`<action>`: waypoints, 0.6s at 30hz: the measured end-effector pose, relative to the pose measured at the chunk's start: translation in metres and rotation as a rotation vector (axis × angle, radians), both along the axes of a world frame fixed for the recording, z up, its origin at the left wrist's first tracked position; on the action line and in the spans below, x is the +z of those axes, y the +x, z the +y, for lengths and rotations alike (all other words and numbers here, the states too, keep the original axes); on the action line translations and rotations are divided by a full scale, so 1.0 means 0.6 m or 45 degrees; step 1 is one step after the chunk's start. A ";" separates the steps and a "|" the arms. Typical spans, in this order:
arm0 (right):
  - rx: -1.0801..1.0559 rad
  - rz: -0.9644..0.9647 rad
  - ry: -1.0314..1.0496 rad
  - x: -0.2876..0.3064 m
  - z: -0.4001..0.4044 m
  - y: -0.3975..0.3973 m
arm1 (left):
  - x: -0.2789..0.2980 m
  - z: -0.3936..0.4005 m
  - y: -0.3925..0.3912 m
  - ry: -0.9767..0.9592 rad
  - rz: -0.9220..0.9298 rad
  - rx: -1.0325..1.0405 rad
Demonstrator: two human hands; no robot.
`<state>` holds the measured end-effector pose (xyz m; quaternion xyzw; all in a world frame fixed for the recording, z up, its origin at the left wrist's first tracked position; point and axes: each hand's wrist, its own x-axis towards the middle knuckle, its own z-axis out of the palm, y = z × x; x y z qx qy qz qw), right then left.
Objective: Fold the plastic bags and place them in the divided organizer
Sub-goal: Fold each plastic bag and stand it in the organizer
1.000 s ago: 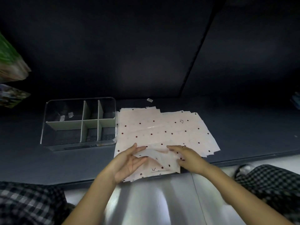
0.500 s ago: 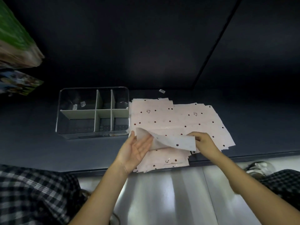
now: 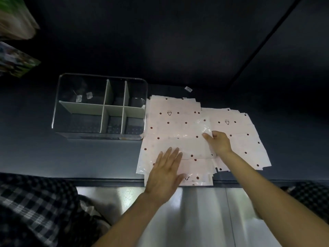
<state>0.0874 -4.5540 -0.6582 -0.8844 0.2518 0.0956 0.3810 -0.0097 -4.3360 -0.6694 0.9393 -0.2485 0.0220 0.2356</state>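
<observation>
No words or numbers can be read. The only signs are small black triangle marks on the pink dotted plastic bags: one on the bag by the organizer, one on the bag farther right, and part of one on the bag at the near edge, by the left hand.

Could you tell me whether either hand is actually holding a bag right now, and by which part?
The right hand pinches the top plastic bag at its folded-over right edge; the left hand only presses flat on its near left part.
</observation>
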 end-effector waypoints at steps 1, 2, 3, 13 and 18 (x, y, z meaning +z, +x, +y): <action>-0.005 -0.008 -0.003 -0.003 0.001 0.001 | -0.004 0.001 -0.003 0.107 0.012 -0.029; -0.004 -0.030 -0.008 -0.007 0.002 0.003 | -0.009 0.002 -0.007 0.191 0.035 -0.045; 0.004 -0.045 -0.019 -0.008 0.004 0.004 | -0.014 0.003 -0.010 0.250 0.064 -0.057; 0.118 -0.434 -0.406 0.012 0.042 -0.052 | -0.032 0.020 -0.004 0.451 0.253 -0.111; 1.268 -0.360 -0.517 -0.006 0.088 -0.146 | -0.036 0.028 0.003 0.456 0.344 -0.081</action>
